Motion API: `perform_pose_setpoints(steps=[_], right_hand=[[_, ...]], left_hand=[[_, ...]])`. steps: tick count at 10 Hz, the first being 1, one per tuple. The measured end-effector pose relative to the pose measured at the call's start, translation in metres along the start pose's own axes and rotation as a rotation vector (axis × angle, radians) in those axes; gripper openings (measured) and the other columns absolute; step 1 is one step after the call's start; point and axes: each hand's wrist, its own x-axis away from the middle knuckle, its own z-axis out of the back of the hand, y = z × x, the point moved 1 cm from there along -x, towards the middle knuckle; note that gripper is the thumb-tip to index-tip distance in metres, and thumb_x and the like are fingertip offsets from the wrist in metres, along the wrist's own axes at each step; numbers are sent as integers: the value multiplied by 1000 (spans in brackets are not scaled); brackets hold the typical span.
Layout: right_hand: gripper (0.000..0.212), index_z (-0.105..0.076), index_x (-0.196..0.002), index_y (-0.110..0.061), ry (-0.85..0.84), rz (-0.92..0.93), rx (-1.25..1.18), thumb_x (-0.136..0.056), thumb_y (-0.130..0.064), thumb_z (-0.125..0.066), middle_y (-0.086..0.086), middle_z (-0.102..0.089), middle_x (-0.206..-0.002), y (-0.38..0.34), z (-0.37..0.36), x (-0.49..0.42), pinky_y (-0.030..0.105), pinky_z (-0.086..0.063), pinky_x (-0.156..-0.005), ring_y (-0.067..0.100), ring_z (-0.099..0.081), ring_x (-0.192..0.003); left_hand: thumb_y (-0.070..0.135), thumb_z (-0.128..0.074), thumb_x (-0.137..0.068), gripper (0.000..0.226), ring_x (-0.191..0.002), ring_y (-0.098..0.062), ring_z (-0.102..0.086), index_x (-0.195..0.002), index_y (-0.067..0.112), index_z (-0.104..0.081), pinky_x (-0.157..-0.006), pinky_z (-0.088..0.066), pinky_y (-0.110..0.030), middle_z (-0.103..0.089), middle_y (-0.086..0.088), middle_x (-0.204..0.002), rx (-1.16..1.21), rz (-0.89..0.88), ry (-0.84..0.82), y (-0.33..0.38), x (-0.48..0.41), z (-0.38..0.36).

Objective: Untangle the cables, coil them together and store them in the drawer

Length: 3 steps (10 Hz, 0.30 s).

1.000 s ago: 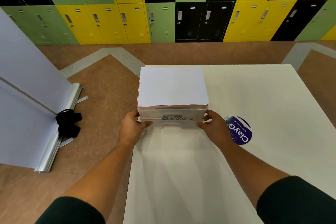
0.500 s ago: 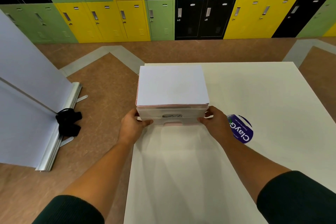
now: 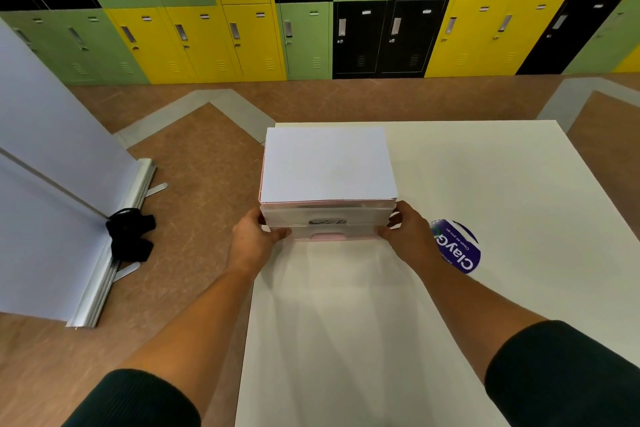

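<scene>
A small translucent drawer unit (image 3: 327,166) with a flat white top is seen standing on the white tabletop (image 3: 502,184), close to its left edge. The unit is held at its two front corners. The left hand (image 3: 254,241) is placed at the left front corner, with the thumb laid across the front and the other fingers curled round the side, so its grip is closed on the drawer unit. The right hand (image 3: 407,236) is placed in the same way at the right front corner, and its grip is also closed on the unit. The upper drawer (image 3: 287,217) is seen pushed in, with its front nearly level with the frame. Behind its handle opening a dark striped shape is dimly seen; this is taken to be the cables (image 3: 327,221), but their form cannot be told through the cloudy plastic. Below it, the lower drawer (image 3: 360,235) with a pink handle is seen shut. A round purple label (image 3: 459,250) with white letters lies flat on the tabletop just beside the right wrist. Dark sleeves (image 3: 561,374) are worn on both forearms. On the brown floor (image 3: 194,166) to the left, a white banner stand (image 3: 45,191) is set up, with a black object (image 3: 130,236) at its base. Green, yellow and black lockers (image 3: 242,38) are lined along the far wall.
</scene>
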Motion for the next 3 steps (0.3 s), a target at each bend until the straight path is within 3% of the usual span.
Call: perform_pose_setpoints(steps=[1, 2, 3], right_hand=[[51, -53, -123, -19, -91, -41, 19, -79, -19, -80, 0, -65, -105, 0, 1, 4, 19, -41, -58, 15, -61, -87], [74, -41, -143, -19, -166, -99, 34, -80, -20, -80, 3, -61, -123, 6, 2, 12, 24, -46, -67, 20, -61, -103], [83, -31, -150, -20, -221, -155, 34, -82, -24, -79, 5, -54, -137, 8, 1, 23, 30, -48, -87, 23, -57, -117]], left_hand=[[23, -86, -74, 57, -101, -17, -62, -123, 23, -57, -89, -53, -41, -65, 7, -112, -47, 26, -64, 2, 4, 2], [25, -81, -80, 70, -106, -20, -57, -139, 15, -46, -87, -48, -35, -57, -4, -130, -141, 86, -133, -4, 9, 4], [26, -77, -85, 76, -112, -24, -58, -147, 7, -37, -89, -47, -33, -54, -9, -137, -152, 134, -190, -5, 20, 3]])
